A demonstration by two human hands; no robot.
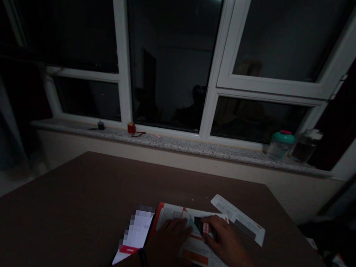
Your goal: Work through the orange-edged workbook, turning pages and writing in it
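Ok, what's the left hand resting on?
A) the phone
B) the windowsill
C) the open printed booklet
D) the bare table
C: the left hand lies on the page of the open printed booklet, with the phone beside it.

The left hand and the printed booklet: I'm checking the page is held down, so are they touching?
Touching. The head view shows the left hand resting on the printed booklet, with its fingers lying across the page.

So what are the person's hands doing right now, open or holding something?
Left hand: open, flat on the booklet, holding nothing.
Right hand: fingers at a small pink piece; cannot tell if it is gripped.
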